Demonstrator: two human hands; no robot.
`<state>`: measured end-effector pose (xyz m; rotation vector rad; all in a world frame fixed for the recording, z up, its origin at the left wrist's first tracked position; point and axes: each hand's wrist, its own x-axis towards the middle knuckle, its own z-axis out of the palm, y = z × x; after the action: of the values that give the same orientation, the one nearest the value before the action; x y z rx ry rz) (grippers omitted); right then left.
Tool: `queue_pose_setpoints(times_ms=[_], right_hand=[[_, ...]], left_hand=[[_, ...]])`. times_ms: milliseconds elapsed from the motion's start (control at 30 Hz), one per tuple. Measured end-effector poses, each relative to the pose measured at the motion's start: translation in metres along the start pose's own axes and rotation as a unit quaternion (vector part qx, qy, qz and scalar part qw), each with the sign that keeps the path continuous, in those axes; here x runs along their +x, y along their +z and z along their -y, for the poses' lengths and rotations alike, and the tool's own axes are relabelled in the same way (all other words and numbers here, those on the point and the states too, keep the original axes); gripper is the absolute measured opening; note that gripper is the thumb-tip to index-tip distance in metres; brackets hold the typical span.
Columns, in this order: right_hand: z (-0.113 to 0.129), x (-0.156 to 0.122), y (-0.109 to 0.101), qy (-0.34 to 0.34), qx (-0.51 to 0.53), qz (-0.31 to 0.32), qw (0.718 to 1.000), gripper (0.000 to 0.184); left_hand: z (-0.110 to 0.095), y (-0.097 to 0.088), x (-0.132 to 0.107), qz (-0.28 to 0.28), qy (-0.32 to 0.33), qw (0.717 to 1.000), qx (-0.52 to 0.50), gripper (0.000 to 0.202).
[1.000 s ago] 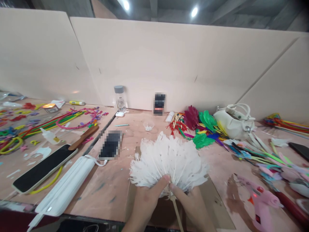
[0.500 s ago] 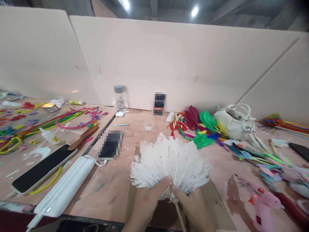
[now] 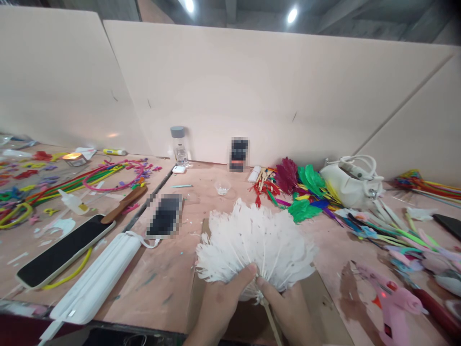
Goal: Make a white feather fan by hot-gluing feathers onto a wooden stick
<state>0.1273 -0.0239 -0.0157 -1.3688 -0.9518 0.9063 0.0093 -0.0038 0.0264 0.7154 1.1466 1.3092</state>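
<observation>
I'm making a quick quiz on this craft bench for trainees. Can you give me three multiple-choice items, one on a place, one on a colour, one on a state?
1. Where does the pink glue gun lie?
A. right of the hands
B. beside the bottle
C. on the phone

2. What colour is the feather fan?
A. green
B. white
C. red

3. How is the fan held?
A. lying untouched
B. by one hand only
C. by both hands at its base

Answers: 1 A, it lies at the lower right of the table. 2 B, its feathers are all white. 3 C, the left hand and right hand both pinch the base.
</observation>
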Motion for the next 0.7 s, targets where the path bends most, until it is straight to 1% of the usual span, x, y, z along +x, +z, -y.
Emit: queue_pose_setpoints(times_ms=[100,233,333,400,467,567,700], right_hand=[[-0.0008,0.0005,-0.0011,0.007,0.006,0.005,1.0,0.064],[-0.0013,-0.0005,-0.002,0.034,0.044,0.028,0.998,0.075],[-0.0012,-0.0023,-0.0016,0.04,0.094,0.064,0.993,0.074],[-0.0012,-0.0027,-0.0013,0.045,0.102,0.074,0.991,0.071],[-0.0014,-0.002,-0.0012,0.05,0.082,0.062,0.993,0.069],[-0.0011,-0.0002,-0.0013,0.053,0.051,0.036,0.997,0.068],[0.0027,0.0002,-0.0009,0.048,0.062,0.019,0.997,0.069]], left_hand=[[0.0001,-0.0005,-0.0002,-0.013,-0.001,1.0,0.005,0.065],[0.0012,-0.0017,0.0032,-0.004,0.001,1.0,-0.009,0.066],[0.0025,-0.002,0.006,-0.003,0.003,1.0,-0.026,0.066],[0.0029,-0.002,0.0064,0.002,0.001,0.999,-0.034,0.068],[0.0027,-0.002,0.0057,0.007,-0.001,1.0,-0.03,0.069],[0.002,-0.0024,0.0036,0.009,0.001,1.0,-0.009,0.066],[0.0012,-0.0031,0.0016,0.006,0.013,1.0,0.016,0.063]])
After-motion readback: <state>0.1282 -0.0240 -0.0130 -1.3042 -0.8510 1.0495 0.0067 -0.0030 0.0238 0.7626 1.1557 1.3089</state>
